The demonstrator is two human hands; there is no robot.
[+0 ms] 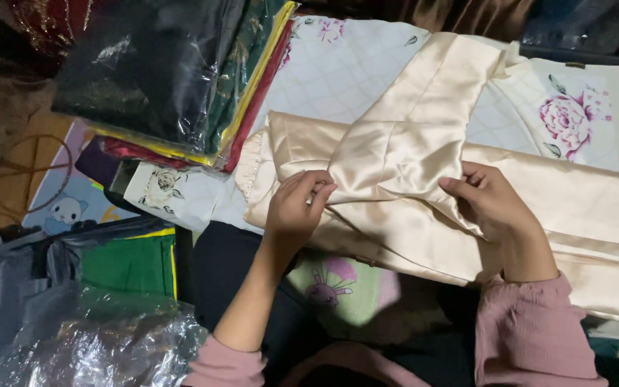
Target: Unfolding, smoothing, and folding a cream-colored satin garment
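Nearest the camera, at six o'clock, two pink sleeves (531,337) came up out of the bottom edge, with a dark lap between them. At seven to eight o'clock lay crumpled clear plastic wrap (102,344) and, just beyond it, a green folded cloth in a bag (129,264). A pale green patch with a pink rabbit print (338,287) showed just past the lap, below the hands.

The left hand (296,204) sat near the centre, fingers curled tight and pinching a fold of the cream satin garment (410,165) between thumb and fingertips. The right hand (492,197), at about three o'clock from the left one, had its fingers bent down over a fold edge of the same satin, thumb tucked beneath, gripping it. The garment stretched across the middle from centre to the right edge, a sleeve-like part running up toward one o'clock.

Under it lay a white quilted cloth with pink roses (574,118), reaching to two o'clock. Farthest off, at eleven o'clock, rested a stack of bagged fabrics (173,72) in black, green, yellow and red.
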